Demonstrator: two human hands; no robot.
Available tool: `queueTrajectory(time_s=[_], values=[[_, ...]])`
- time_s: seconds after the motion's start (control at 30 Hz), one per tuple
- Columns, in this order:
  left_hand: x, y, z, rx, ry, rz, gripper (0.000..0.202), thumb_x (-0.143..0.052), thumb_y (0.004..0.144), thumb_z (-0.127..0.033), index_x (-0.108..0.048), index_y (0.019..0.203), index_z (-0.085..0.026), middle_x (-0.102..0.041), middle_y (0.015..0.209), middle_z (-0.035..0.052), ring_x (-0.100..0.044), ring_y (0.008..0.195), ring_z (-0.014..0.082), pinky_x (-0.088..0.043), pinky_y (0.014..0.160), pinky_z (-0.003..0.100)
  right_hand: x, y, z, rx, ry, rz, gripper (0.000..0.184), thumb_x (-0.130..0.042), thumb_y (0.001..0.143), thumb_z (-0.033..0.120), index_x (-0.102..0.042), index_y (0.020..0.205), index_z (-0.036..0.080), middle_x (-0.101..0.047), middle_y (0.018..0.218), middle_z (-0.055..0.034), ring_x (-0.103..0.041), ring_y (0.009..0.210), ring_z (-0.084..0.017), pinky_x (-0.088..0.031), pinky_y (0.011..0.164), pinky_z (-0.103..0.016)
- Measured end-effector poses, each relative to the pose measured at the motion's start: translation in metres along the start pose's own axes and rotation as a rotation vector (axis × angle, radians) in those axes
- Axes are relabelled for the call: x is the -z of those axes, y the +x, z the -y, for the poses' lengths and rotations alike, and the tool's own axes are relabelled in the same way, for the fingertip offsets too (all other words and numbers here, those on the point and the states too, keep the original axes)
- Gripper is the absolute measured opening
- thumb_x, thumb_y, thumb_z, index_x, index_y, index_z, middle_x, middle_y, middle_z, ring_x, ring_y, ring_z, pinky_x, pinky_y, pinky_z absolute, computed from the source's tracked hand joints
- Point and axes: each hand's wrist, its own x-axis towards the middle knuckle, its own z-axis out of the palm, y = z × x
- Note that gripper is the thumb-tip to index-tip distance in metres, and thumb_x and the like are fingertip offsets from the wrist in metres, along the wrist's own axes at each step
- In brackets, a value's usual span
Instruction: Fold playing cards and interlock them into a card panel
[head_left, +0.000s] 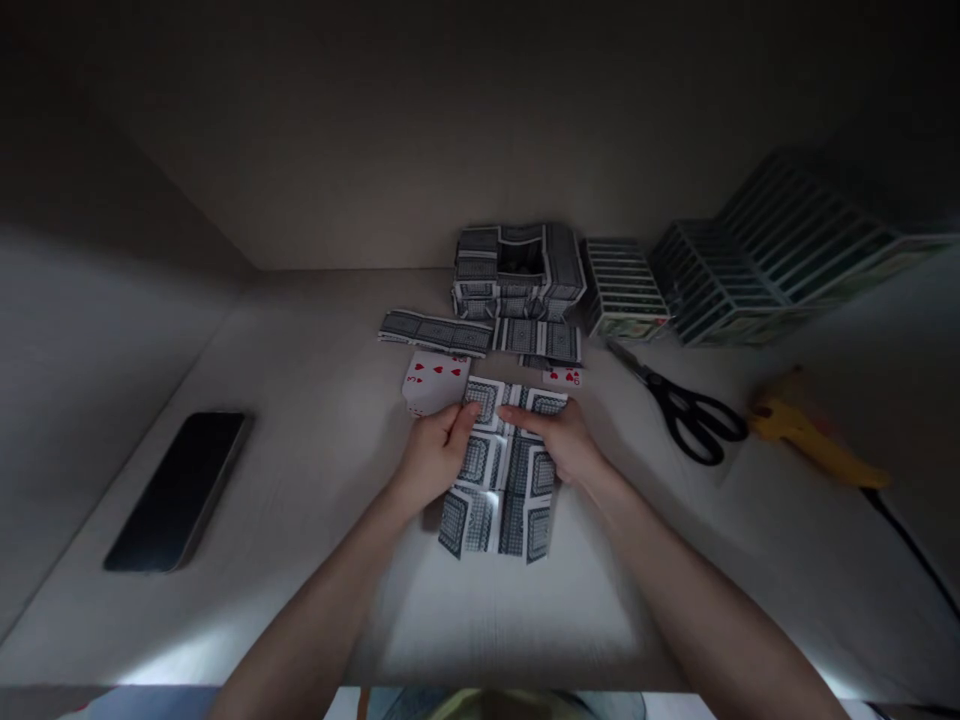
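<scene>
A panel of joined playing cards (504,470), backs up with a dark pattern, lies flat on the pale table (315,400) in front of me. My left hand (435,455) pinches its upper left edge, thumb on top near a face-up three of hearts (433,380). My right hand (559,440) grips the panel's upper right part, fingers pressed on the cards. Behind it lie more joined card strips (439,332) and a box-like card structure (517,268).
Black scissors (686,408) and a yellow glue gun (806,430) with a cord lie to the right. Several stacked card boxes (750,270) stand at the back right. A dark phone (180,488) rests at the left. Walls close in behind.
</scene>
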Motion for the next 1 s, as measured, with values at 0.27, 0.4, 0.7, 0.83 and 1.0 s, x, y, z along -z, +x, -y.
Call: queueTrajectory(time_s=[0.27, 0.4, 0.7, 0.83, 1.0], values=[[-0.002, 0.000, 0.002, -0.026, -0.001, -0.036, 0.042, -0.042, 0.079, -0.045, -0.050, 0.053, -0.014, -0.046, 0.049, -0.0030, -0.042, 0.050, 0.0087, -0.030, 0.046, 0.019, 0.001, 0.000, 0.000, -0.023, 0.002, 0.008, 0.041, -0.077, 0.046, 0.028, -0.065, 0.082, 0.013, -0.069, 0.087, -0.0081, -0.064, 0.076, -0.023, -0.050, 0.066, -0.034], [-0.005, 0.000, 0.004, -0.011, -0.061, -0.087, 0.042, -0.043, 0.079, -0.046, -0.052, 0.054, -0.013, -0.048, 0.050, -0.0026, -0.045, 0.050, 0.0092, -0.033, 0.046, 0.019, -0.001, -0.001, 0.002, -0.029, 0.036, -0.017, 0.039, -0.078, 0.046, 0.027, -0.065, 0.081, 0.015, -0.069, 0.086, -0.0061, -0.064, 0.076, -0.023, -0.050, 0.069, -0.035], [0.019, 0.015, 0.016, -0.293, 0.413, -0.301, 0.033, -0.043, 0.082, -0.034, -0.056, 0.107, -0.017, -0.058, 0.110, 0.0091, -0.051, 0.105, 0.0201, -0.039, 0.091, 0.033, -0.001, 0.004, -0.001, -0.063, 0.193, -0.015, 0.036, -0.076, 0.051, 0.025, -0.066, 0.084, 0.016, -0.070, 0.082, -0.0031, -0.065, 0.074, -0.023, -0.051, 0.070, -0.036], [0.020, 0.019, 0.023, -0.407, 0.601, -0.167, 0.050, -0.046, 0.081, -0.030, -0.036, 0.128, -0.015, -0.042, 0.132, 0.0101, -0.030, 0.126, 0.0214, -0.025, 0.104, 0.039, 0.000, 0.006, -0.002, -0.079, 0.232, -0.050, 0.037, -0.075, 0.053, 0.027, -0.065, 0.087, 0.016, -0.070, 0.083, -0.0032, -0.066, 0.075, -0.022, -0.052, 0.070, -0.035], [0.018, 0.020, 0.028, -0.395, 0.642, -0.190, 0.040, -0.046, 0.081, -0.030, -0.048, 0.118, -0.015, -0.053, 0.121, 0.0098, -0.033, 0.125, 0.0205, -0.028, 0.103, 0.038, 0.000, 0.005, -0.001, -0.103, 0.247, -0.064, 0.037, -0.076, 0.053, 0.026, -0.065, 0.086, 0.016, -0.070, 0.082, -0.0028, -0.066, 0.072, -0.021, -0.052, 0.069, -0.035]])
